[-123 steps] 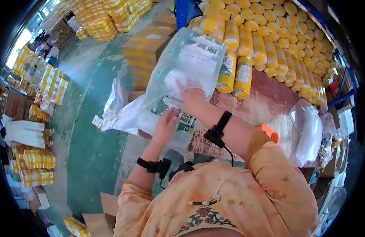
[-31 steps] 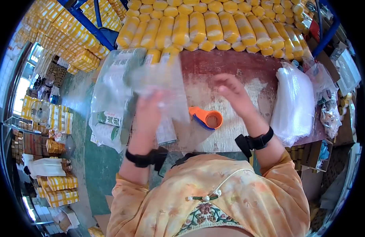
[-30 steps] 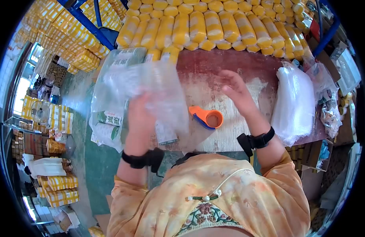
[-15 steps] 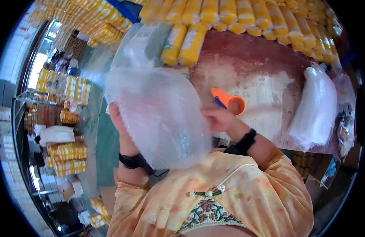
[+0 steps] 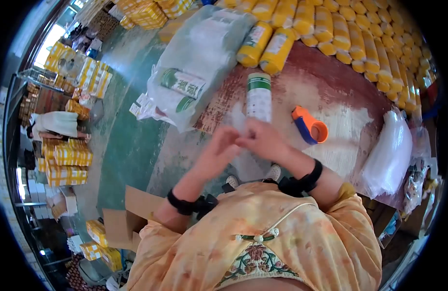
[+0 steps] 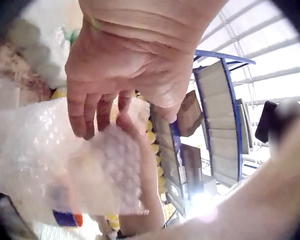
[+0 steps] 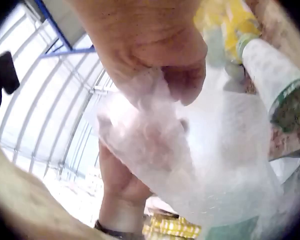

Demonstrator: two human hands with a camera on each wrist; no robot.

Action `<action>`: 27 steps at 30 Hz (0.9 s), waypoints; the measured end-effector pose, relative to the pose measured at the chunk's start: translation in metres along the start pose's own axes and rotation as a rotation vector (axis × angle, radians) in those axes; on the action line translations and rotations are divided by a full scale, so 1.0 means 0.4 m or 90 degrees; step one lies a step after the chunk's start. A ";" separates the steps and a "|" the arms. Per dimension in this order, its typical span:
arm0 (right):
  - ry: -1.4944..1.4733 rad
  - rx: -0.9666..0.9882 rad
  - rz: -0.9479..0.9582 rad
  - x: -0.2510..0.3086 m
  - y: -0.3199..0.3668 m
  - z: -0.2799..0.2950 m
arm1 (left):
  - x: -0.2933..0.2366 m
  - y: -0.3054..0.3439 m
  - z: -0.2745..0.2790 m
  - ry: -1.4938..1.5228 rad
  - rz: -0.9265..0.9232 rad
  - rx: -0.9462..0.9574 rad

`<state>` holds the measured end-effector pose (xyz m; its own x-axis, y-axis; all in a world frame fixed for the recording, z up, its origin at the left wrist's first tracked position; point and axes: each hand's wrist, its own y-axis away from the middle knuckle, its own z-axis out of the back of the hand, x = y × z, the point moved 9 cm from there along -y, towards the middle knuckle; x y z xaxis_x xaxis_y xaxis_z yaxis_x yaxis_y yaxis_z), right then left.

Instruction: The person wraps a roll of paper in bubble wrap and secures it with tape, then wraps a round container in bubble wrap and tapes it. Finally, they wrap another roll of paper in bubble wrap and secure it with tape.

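My right hand [image 5: 265,140] pinches the upper edge of a clear bubble wrap bag [image 7: 215,165], which hangs down between my hands. My left hand [image 5: 218,150] is close beside it, fingers fairly straight and thumb apart in the left wrist view, the fingertips at the plastic. Part of that hand shows through the film in the right wrist view. Just beyond my hands, a white cylindrical pack with green bands [image 5: 259,97] lies on the worn tabletop [image 5: 340,155]. To its right is an orange and blue tape dispenser [image 5: 310,127].
A large clear bag [image 5: 199,53] of green and white packs lies at the table's left. Two yellow packs [image 5: 277,51] lie beside it, before stacked yellow rolls [image 5: 325,24]. A pile of bubble wrap bags [image 5: 389,153] is at right; an open carton [image 5: 129,213] stands lower left.
The left hand reached across with a bubble wrap bag and brought it toward the body. Both hands have since come together at its edge, and the white cylindrical pack is uncovered to view.
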<state>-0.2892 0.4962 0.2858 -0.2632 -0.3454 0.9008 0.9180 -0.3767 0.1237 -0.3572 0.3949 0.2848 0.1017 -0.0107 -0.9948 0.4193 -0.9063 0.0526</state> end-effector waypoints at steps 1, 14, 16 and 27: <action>0.020 0.014 0.043 0.030 -0.007 -0.058 | 0.054 0.025 0.016 0.018 0.040 -0.038; -0.030 0.003 0.034 0.065 -0.136 -0.358 | 0.190 0.349 0.614 0.124 0.076 -0.540; 0.046 0.108 -0.005 0.038 -0.128 -0.351 | 0.154 0.369 0.633 -0.009 0.054 -0.538; 0.187 -0.337 -0.268 -0.396 -0.136 0.015 | 0.019 0.280 0.446 -0.278 -0.076 -0.474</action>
<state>-0.2957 0.5768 0.1388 -0.6982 -0.2681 0.6638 0.4755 -0.8668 0.1500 -0.4706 0.2178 0.2674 -0.2710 -0.2323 -0.9341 0.9016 -0.4011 -0.1619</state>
